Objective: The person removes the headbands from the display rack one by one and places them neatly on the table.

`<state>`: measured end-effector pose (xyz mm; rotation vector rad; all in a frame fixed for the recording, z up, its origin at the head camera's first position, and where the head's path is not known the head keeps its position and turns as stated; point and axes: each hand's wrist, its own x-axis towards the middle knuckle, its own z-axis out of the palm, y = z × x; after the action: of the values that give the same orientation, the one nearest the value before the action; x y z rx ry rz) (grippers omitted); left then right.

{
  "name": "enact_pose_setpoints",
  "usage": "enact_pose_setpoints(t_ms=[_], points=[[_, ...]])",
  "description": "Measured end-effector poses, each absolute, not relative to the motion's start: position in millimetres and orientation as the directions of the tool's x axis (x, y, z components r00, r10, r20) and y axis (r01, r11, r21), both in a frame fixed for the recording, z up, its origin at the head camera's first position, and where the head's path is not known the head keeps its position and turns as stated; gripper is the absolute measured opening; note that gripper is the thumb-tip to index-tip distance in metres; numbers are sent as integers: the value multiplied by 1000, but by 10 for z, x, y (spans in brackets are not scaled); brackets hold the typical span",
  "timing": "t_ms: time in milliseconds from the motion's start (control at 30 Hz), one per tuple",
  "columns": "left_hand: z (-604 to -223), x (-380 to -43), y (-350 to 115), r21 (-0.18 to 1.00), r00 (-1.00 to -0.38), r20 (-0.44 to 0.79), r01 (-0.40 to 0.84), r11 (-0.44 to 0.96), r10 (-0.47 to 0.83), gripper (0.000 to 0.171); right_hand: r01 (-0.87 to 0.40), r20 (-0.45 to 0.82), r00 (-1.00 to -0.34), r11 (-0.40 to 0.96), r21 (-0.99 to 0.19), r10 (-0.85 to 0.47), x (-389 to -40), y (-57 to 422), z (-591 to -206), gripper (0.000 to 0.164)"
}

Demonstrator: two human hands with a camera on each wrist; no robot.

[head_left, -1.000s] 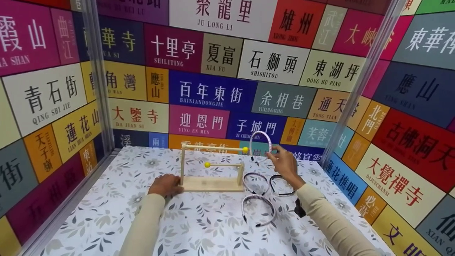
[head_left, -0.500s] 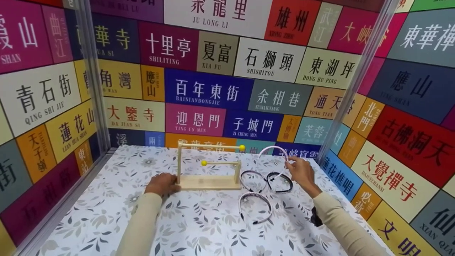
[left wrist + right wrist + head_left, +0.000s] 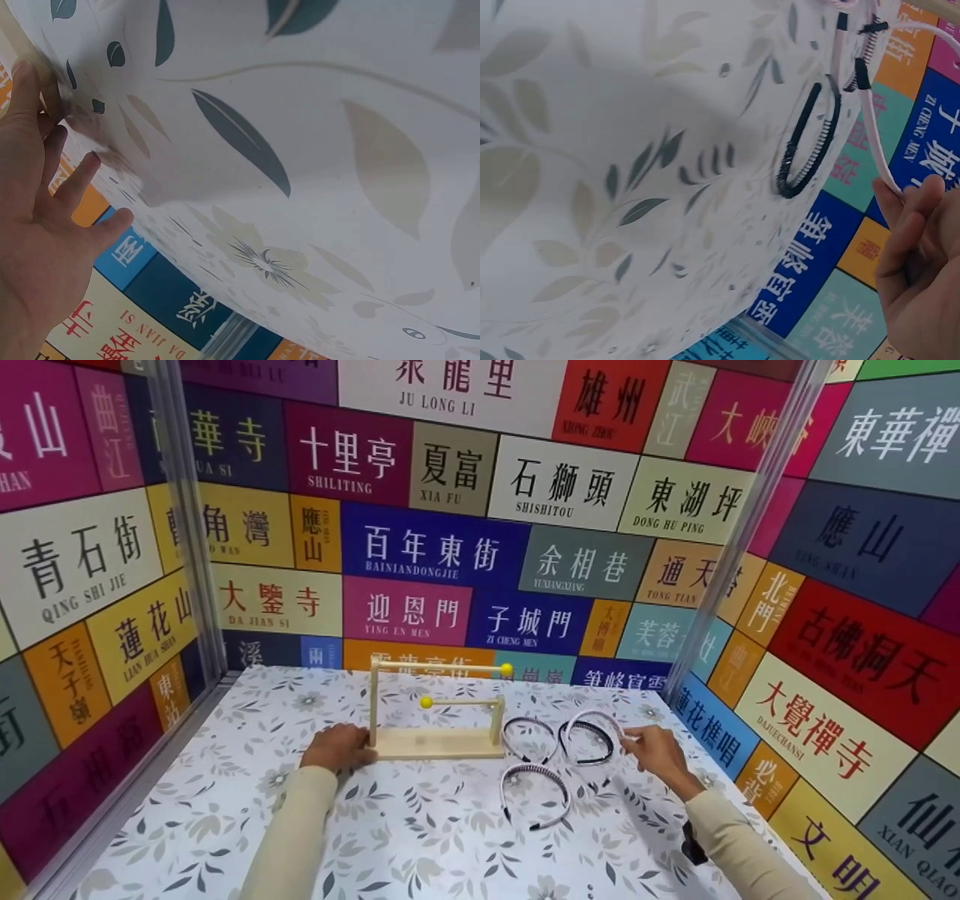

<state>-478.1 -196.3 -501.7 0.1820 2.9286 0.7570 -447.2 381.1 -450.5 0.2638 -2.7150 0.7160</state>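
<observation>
In the head view, my right hand [image 3: 658, 754] pinches a pale pink headband [image 3: 592, 713] by its side, its arch overlapping a black headband [image 3: 586, 761] on the table. The right wrist view shows thumb and fingertips on the pink band [image 3: 877, 142], its dark-tipped end hanging free. My left hand [image 3: 335, 746] holds the left end of the wooden stand [image 3: 439, 744], with its outer fingers spread in the left wrist view. Two horizontal rods at different heights on the stand end in yellow balls, the upper ball [image 3: 507, 669] and the lower ball [image 3: 426, 703].
Beside the stand's right end lies another headband [image 3: 508, 727]. A striped headband [image 3: 535, 766] is nearer the front. The table [image 3: 420, 840] wears a white leaf-patterned cover, with panels of colourful name signs [image 3: 435, 540] standing at its back and sides.
My right hand has moved right and down with the pink headband, away from the upper rod's ball to over the black headband. My left hand stays at the stand.
</observation>
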Motion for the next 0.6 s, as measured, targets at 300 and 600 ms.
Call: enact_pose_setpoints(t_ms=[300,600], points=[[-5052,-4860,-2008,427,-983,-59,131,895,172,31,-256,165,-966,828,-499,-199,-4334,4010,-4735,28],[-5053,-4803,-1987,446,-984,-61,122,887,166,31,-153,112,-987,889,-432,-115,-4293,4044,-4872,23]])
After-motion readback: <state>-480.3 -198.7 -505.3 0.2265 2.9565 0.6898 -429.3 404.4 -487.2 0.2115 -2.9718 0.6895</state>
